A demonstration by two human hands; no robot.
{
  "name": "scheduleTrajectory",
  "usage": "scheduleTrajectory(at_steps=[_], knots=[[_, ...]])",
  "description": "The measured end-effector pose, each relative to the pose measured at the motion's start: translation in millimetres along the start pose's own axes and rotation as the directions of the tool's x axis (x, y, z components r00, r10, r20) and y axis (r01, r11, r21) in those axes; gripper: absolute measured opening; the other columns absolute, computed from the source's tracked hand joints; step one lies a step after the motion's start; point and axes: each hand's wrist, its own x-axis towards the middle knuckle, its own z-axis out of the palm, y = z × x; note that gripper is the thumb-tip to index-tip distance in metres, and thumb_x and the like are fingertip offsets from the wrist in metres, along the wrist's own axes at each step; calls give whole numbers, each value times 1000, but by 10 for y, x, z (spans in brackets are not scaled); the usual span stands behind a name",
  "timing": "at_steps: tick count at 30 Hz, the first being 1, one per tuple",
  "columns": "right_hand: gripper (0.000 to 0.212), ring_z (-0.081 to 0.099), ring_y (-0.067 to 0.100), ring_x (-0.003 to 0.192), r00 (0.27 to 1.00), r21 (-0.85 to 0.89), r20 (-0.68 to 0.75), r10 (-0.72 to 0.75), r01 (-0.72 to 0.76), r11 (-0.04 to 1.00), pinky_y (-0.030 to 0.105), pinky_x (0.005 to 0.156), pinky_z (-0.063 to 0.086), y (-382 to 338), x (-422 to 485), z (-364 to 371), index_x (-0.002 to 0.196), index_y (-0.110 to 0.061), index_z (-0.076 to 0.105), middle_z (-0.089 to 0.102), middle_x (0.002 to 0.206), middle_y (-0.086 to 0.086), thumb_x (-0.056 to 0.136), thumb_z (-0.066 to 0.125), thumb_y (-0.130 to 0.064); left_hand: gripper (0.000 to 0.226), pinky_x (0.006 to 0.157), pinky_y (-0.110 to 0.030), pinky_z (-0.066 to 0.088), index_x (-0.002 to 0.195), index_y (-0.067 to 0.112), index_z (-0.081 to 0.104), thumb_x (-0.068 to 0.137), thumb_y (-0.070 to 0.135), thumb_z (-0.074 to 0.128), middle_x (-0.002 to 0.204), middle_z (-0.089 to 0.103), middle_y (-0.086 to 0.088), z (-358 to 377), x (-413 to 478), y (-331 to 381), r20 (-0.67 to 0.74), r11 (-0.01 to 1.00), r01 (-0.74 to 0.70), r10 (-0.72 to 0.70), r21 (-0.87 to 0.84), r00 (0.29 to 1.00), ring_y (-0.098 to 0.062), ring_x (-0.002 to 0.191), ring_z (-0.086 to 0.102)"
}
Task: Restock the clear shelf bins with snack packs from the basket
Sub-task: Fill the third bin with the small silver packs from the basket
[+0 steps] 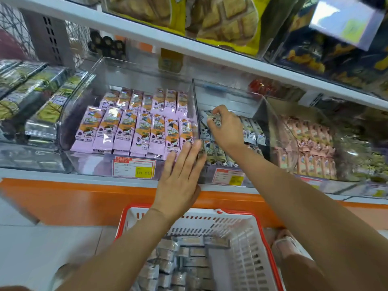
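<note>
Nearest us, the red-rimmed white basket (pixel 247 234) holds many silver snack packs (pixel 184 261). Our left hand (pixel 178 177), fingers flat and spread, steadies the middle clear bin (pixel 228 95). Inside it, our right hand (pixel 225 128) pinches a grey-white pack (pixel 214 118), seating it among others. Next, we judge, another basket pack. The left bin (pixel 88 80) holds lilac packs (pixel 134 131).

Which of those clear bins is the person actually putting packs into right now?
The middle bin, holding grey-white packs. The right hand is inside it, pinching a pack. The bin of purple packs to its left and the bin of pink packs to its right are untouched.
</note>
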Motion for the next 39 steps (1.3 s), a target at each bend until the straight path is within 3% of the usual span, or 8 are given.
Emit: scheduleTrajectory(at_steps=[3, 7, 11, 18, 23, 27, 33, 39], knots=[[26, 56, 30, 101, 995, -87, 86, 49, -41, 995, 35, 79, 42, -29, 62, 109, 111, -14, 61, 58, 113, 14, 91, 62, -31, 70, 123, -46, -5, 149, 11, 30, 83, 25, 43, 165, -11, -9, 29, 0, -2, -21, 1000, -4, 5, 10, 1000, -25, 153, -5], [26, 55, 28, 105, 992, -77, 104, 67, -59, 995, 34, 85, 42, -3, 85, 151, 109, -15, 66, 59, 111, 12, 90, 65, -32, 70, 123, -45, -7, 148, 11, 30, 81, 25, 43, 165, -13, -9, 34, -4, 4, -20, 1000, 1, -1, 20, 1000, -25, 153, -7], [27, 57, 26, 96, 991, -32, 125, 41, -38, 999, 36, 83, 46, 29, 69, 62, 108, -16, 69, 55, 96, 8, 88, 66, -34, 71, 123, -45, -7, 149, 11, 30, 81, 24, 43, 165, -13, -8, 18, -12, 0, -10, 1000, -4, 4, 14, 1000, -24, 153, -7], [15, 51, 5, 69, 997, 247, 23, -68, 61, 967, 16, 65, 39, -13, -315, -395, 106, -20, 68, 58, 86, 0, 92, 64, -24, 79, 123, -47, -4, 155, 7, 17, 82, 24, 41, 165, -8, -10, -75, -77, 77, 16, 1000, -6, 6, -25, 1000, -28, 153, -4], [8, 51, 17, 64, 997, 418, -37, -71, 80, 905, 28, 57, 43, 18, -783, -741, 100, -16, 67, 56, 72, 4, 95, 60, -19, 62, 114, -46, 20, 139, 13, 40, 78, 20, 51, 143, 35, -9, -77, -343, 190, 15, 990, -110, 112, -84, 994, -29, 135, 32], [8, 49, 7, 65, 986, 447, -51, -158, 164, 879, 23, 59, 42, 200, -1246, -849, 99, -9, 66, 56, 76, -3, 95, 61, -12, 77, 105, -45, 29, 130, 10, 49, 61, 19, 79, 132, 47, -10, -58, -540, 301, 211, 971, -174, 206, -163, 955, -30, 120, 43], [9, 51, 3, 69, 953, 433, 196, -230, 126, 892, 14, 65, 41, 595, -2004, -394, 101, -12, 67, 51, 82, -13, 92, 65, -13, 82, 107, -45, 31, 132, 7, 52, 59, 22, 85, 127, 57, -13, 143, -844, 377, 519, 979, -85, 170, -185, 838, -33, 121, 49], [17, 55, 7, 74, 830, 201, 556, -49, -77, 977, 34, 72, 51, 1105, -2620, 318, 108, -21, 65, 50, 93, -14, 93, 61, -29, 95, 114, -48, 19, 137, 1, 55, 54, 30, 91, 137, 57, -18, 384, -1203, 346, 656, 992, -16, 94, -125, 749, -37, 128, 53]])
